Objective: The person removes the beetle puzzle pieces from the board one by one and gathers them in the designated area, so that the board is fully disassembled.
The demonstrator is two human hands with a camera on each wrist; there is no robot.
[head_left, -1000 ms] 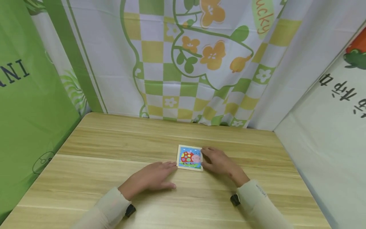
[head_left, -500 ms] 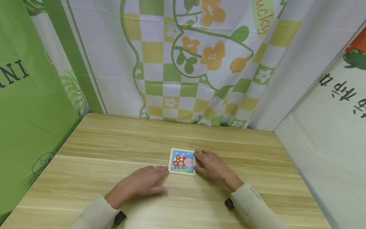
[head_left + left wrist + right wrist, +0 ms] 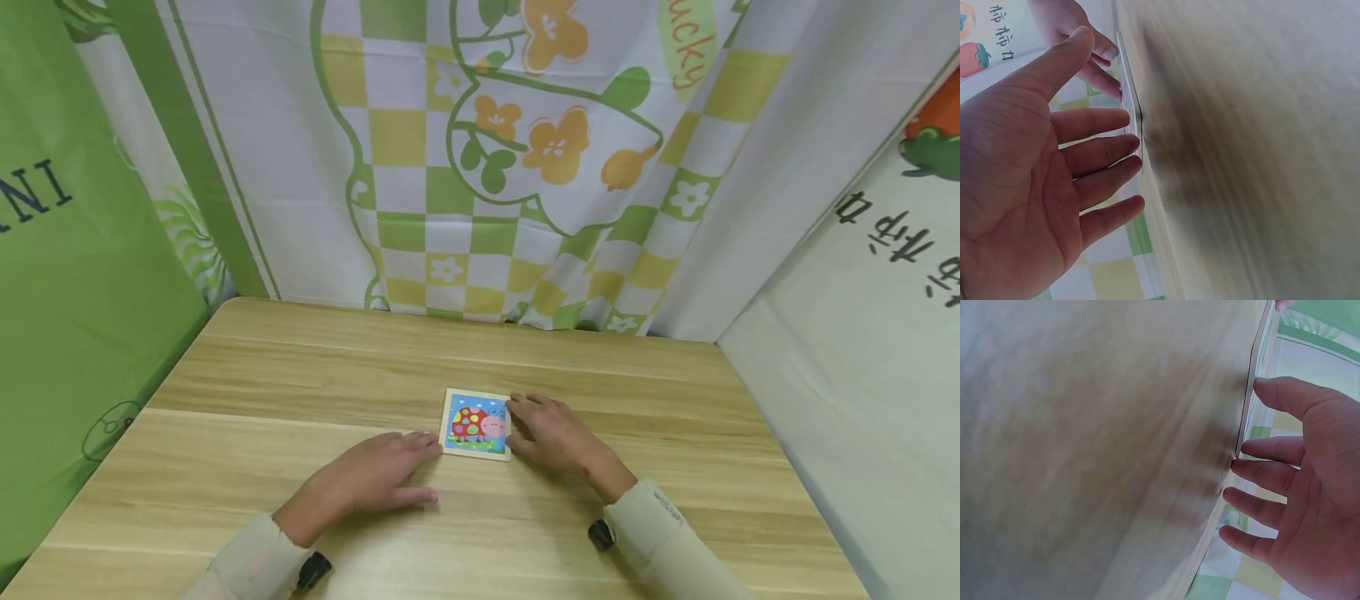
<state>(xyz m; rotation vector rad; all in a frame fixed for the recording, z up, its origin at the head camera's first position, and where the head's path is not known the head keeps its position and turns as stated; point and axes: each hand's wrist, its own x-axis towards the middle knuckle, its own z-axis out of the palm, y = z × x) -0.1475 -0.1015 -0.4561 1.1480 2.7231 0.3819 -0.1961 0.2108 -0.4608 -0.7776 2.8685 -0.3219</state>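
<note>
A small square picture board with a pale wooden border lies flat on the table. It shows a red spotted ladybug on blue. My left hand reaches its lower left edge, fingers extended and thumb spread apart. In the left wrist view the straight fingers are right at the thin board's edge, palm in sight. Along the opposite edge is my right hand, its thumb and fingertips at the border. The right wrist view has this hand's fingers spread and nearly straight, with the thumb close to the board's side.
The wooden table extends around the board on all sides. Behind it hangs a checked green, yellow and white curtain. A green cloth borders the left side, a white printed cloth the right.
The board has slid left and slightly toward me, with both hands moving along with it. Over the last half second, board and hands have stayed almost still.
</note>
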